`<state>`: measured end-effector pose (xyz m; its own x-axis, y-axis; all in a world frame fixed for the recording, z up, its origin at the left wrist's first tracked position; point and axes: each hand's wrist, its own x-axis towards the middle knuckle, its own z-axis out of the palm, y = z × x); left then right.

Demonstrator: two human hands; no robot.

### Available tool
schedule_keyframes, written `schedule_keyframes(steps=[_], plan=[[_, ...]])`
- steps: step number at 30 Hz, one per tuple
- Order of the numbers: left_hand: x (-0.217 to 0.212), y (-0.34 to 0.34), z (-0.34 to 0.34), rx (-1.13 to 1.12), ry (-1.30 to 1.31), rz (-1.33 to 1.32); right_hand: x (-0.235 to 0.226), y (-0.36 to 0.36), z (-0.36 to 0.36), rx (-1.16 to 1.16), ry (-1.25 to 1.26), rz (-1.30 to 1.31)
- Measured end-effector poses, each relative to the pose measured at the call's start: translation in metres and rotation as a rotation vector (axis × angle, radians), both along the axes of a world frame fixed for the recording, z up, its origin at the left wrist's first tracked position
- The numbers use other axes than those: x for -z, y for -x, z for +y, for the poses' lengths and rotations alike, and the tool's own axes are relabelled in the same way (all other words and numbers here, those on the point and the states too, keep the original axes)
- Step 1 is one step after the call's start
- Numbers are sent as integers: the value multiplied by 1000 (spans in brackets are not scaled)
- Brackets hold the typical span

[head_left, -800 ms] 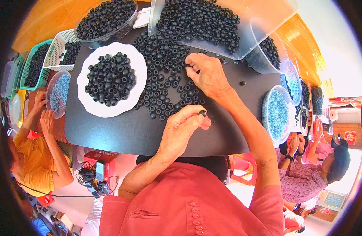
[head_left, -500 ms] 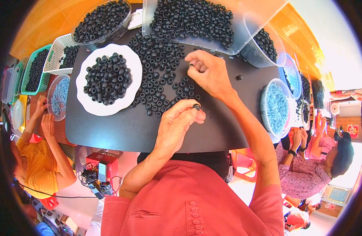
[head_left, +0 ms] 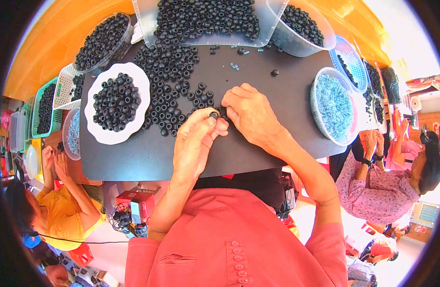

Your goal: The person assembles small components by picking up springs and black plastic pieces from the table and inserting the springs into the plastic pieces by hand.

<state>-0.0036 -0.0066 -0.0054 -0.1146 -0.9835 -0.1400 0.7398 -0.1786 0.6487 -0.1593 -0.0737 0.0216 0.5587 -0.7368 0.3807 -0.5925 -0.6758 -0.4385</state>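
My left hand (head_left: 195, 138) is closed over the dark table, pinching a round black bead-like piece (head_left: 213, 115) with a hole between thumb and fingers. Close by on its right is my right hand (head_left: 253, 114), its fingers curled together, knuckles up; whatever they hold is hidden. Beyond both hands, loose black bead-like pieces (head_left: 165, 103) spread across the table. A white scalloped plate (head_left: 142, 91) heaped with the same pieces lies to the left.
A clear bin (head_left: 205, 42) of black pieces stands at the far side, flanked by round tubs. Several small springs (head_left: 235, 67) lie near it. On the right is a bowl (head_left: 316, 103) of bluish springs. People work at both sides, one in a yellow shirt (head_left: 69, 210).
My right hand has come nearer from the far side of the table, down beside my left hand. The left still pinches its black piece. The whole view has shifted a little.
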Motion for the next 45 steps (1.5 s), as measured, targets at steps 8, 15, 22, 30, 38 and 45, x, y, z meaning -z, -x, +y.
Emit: schedule_keyframes(steps=[8,15,22,30,38,45], plan=[[-2,0,0,-4,-17,-25,-12,0,-2,91,-443,-297],[-2,2,-1,-3,9,-41,-6,-2,12,-23,-829,-715],[-2,0,0,56,23,-87,-5,5,12,-51,-1020,-672],[-3,1,1,35,6,-113,-4,4,13,-94,-1013,-838],[-4,0,2,28,55,-120,-3,-1,16,-43,-1007,-904],[-5,1,2,24,25,-122,-2,3,15,-101,-1029,-818]])
